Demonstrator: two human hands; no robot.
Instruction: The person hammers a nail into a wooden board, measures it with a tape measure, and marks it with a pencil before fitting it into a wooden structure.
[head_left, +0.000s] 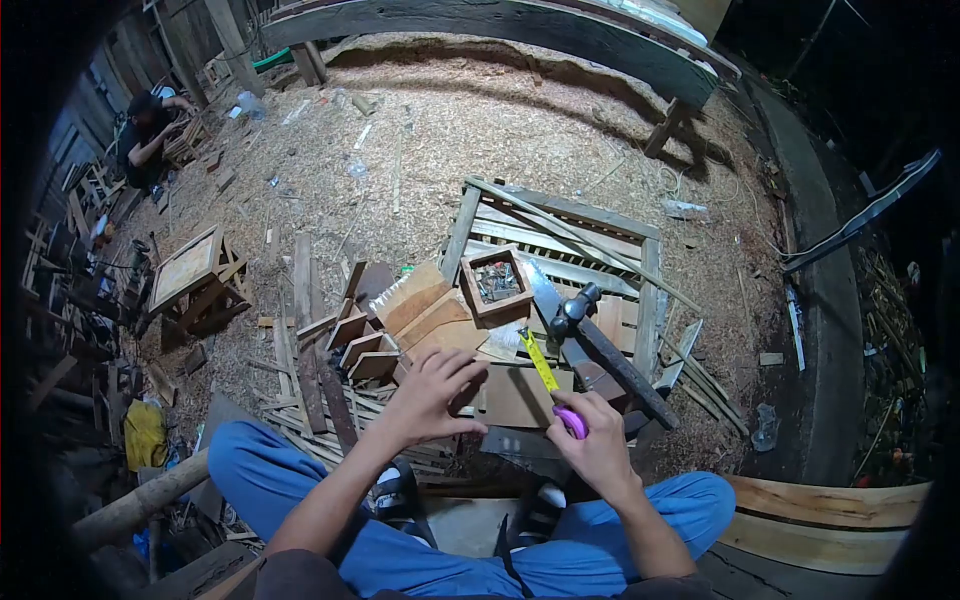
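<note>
Yellow steel tape from a purple measuring tape case [573, 421] ran across a flat brown wooden board [520, 392], which lay on the pile of offcuts in front of the knees. Right hand [596, 447] wrapped around the case, probably to keep the blade taut; left hand [428, 397] rested spread on the board, seemingly steadying it. Beyond, a small square wooden box [496, 283] held dark metal bits, likely nails, beside a black-headed hammer [585, 327].

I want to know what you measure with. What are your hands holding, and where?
The right hand grips a tape measure by its purple case, yellow tape pulled out. The left hand holds nothing; it rests on a wooden board.
</note>
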